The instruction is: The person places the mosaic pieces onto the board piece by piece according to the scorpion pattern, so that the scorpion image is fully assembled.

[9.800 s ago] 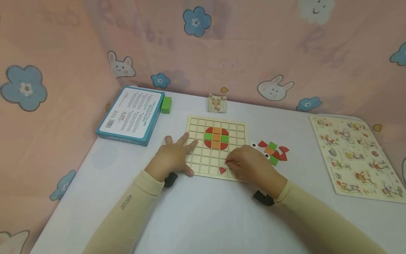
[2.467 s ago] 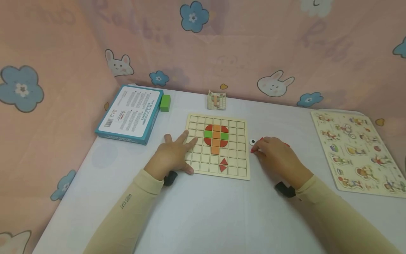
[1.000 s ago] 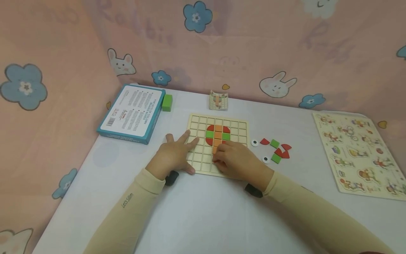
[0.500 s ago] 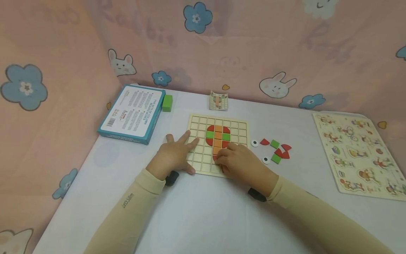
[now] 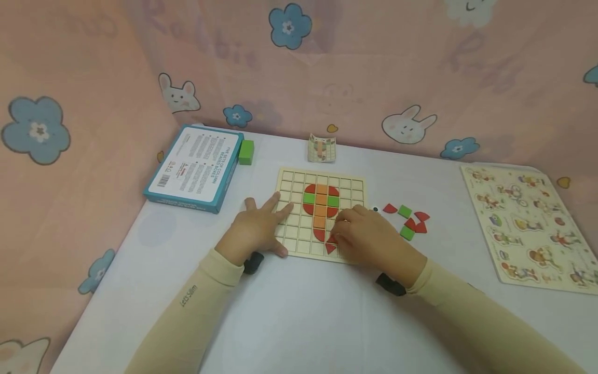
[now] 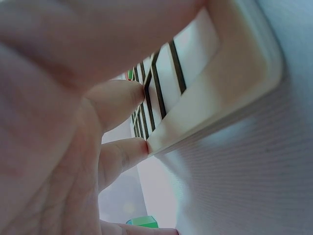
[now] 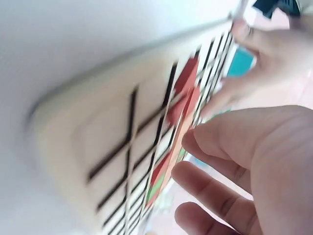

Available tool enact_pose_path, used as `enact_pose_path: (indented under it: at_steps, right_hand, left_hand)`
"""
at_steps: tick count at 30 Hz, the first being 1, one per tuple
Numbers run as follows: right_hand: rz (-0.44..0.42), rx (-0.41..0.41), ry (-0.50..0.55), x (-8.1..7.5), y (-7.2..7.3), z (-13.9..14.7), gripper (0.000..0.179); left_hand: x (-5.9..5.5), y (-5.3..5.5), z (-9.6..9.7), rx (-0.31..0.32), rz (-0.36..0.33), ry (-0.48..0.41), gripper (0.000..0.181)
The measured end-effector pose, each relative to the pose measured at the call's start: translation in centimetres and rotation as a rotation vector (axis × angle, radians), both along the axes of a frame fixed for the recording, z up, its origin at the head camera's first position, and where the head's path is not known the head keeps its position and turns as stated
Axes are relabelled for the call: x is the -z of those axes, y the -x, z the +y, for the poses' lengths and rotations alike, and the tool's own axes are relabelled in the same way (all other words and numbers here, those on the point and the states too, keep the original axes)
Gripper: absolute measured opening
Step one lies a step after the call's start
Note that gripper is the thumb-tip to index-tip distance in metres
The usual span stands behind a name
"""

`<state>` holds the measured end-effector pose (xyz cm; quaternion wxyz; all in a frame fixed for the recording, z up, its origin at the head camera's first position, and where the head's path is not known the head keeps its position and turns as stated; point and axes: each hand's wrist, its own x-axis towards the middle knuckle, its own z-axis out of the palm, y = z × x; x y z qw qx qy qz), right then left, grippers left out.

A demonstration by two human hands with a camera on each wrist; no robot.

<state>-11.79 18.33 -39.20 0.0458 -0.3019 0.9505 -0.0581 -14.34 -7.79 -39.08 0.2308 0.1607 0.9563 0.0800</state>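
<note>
A wooden grid board [image 5: 291, 234] lies on the table, with an orange column [image 5: 320, 210] of squares flanked by red curved pieces and green squares [image 5: 333, 201]. Below the column sits a red rounded piece [image 5: 319, 235], and beside it a red triangle [image 5: 330, 249]. My left hand [image 5: 252, 228] is spread, fingertips resting on the board's left edge; the left wrist view shows fingers [image 6: 124, 152] at its rim. Over the board's lower right, my right hand [image 5: 364, 234] hovers by the triangles. In the right wrist view its fingers [image 7: 205, 191] bend loosely, with nothing visible between them.
Loose red and green pieces [image 5: 406, 234] lie right of the board. A small pattern card [image 5: 321, 149] stands behind it. At left are a blue-edged box [image 5: 193, 166] and a green block [image 5: 246, 152]. A picture puzzle board [image 5: 528, 228] lies far right.
Since the oldest frame, orange squares have extended the column downward. A red rounded piece now lies below it, and my right hand has shifted right from there. My left hand has stayed put.
</note>
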Motion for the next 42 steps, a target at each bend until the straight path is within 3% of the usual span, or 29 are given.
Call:
enact_pose_path:
  at_steps: [3,9,11,15,20,23,33,39,42]
  right_hand:
    - [-0.037,0.086,0.026,-0.6,0.6,2.4,0.018]
    - [-0.087,0.366,0.026,-1.7,2.5,9.4,0.029]
    - [-0.114,0.419,0.038,-1.6,2.9,11.2,0.03]
    - [-0.155,0.381,0.051,-0.9,3.4,12.5,0.026]
    - [-0.1,0.342,0.015,0.2,3.4,12.3,0.019]
    - [-0.094,0.363,0.004,0.4,3.5,12.5,0.019]
    - [-0.202,0.494,0.011,0.6,4.2,13.2,0.026]
    - [-0.264,0.537,0.013,-0.2,6.2,13.6,0.035]
    - [-0.229,0.519,0.034,-0.7,7.7,12.7,0.033]
  left_hand:
    - [0.0,0.0,0.0,-0.004,-0.004,-0.002,0.119]
    - [-0.1,-0.1,0.1,-0.003,-0.006,-0.006,0.119]
    - [-0.2,-0.1,0.1,-0.005,-0.008,-0.006,0.119]
    - [-0.2,-0.1,0.1,-0.005,-0.008,-0.002,0.119]
    - [-0.1,0.0,0.1,-0.001,-0.007,-0.002,0.119]
    - [-0.1,0.0,0.1,-0.001,-0.006,-0.004,0.119]
    - [-0.1,0.0,0.1,0.004,-0.004,-0.001,0.119]
    - [0.0,0.0,0.1,0.003,-0.005,-0.006,0.119]
    - [0.0,0.0,0.1,0.004,-0.004,-0.004,0.119]
